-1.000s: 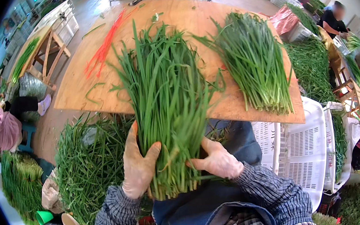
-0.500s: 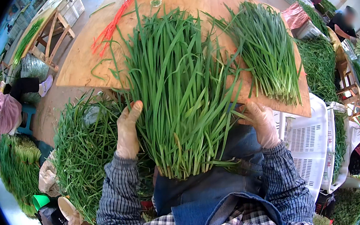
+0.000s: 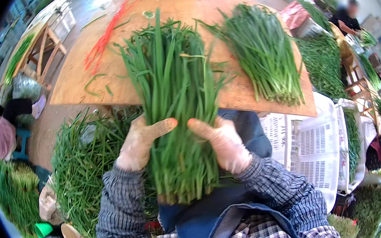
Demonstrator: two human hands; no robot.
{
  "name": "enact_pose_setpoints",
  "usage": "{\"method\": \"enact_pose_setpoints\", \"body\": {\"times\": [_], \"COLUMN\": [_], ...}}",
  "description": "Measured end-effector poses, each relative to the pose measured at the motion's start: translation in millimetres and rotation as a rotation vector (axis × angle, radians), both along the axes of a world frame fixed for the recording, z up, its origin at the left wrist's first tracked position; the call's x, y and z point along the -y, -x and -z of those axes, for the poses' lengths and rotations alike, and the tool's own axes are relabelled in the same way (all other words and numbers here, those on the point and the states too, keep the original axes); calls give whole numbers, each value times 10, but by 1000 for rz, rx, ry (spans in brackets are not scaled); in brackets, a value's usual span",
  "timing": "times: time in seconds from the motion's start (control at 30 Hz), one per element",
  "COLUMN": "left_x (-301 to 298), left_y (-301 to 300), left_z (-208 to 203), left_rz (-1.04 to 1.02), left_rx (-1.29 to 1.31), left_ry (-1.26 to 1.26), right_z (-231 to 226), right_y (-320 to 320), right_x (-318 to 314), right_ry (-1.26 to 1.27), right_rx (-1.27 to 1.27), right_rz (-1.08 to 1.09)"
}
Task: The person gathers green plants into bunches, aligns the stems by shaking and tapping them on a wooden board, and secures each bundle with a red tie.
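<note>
Left of the grip, a loose green heap [image 3: 91, 164] sits below the bench [image 3: 74, 85]; ahead and to the left, red strips [image 3: 105, 41] lie on the bench. The left grip [image 3: 142, 136] clasps the near side of the long green bunch [image 3: 175, 90], thumb across the front. The bunch lies between both grips, leaf tips over the bench, cut ends toward the worker's lap. The right grip [image 3: 224, 141] clasps the opposite side. Ahead and to the right lies a second bunch [image 3: 268, 57]; right of the grip stands a white crate [image 3: 316, 151]. From where I stand, the step appears to be gathering and evening stalks; the next move calls for equal pressure, cut ends level.
</note>
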State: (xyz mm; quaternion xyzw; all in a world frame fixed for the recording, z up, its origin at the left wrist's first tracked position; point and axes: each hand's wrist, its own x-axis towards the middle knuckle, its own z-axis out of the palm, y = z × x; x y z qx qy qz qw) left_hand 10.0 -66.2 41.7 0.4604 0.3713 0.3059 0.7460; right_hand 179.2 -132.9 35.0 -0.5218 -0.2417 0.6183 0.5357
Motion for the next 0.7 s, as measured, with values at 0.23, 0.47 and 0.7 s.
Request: {"method": "enact_pose_setpoints", "body": {"times": [0.23,0.47,0.7], "left_x": [-61,-213,-160], "left_y": [29,70,-171], "left_z": [41,513,-328], "left_rz": [39,37,-17], "left_rx": [-223,217,26], "left_ry": [69,168,-531], "right_z": [298,291,-559], "right_y": [-352,-133,38], "right_x": [-144,-232,-393], "right_ry": [-21,-118,-439], "right_rx": [-73,-238,173], "right_rz": [103,195,21]}}
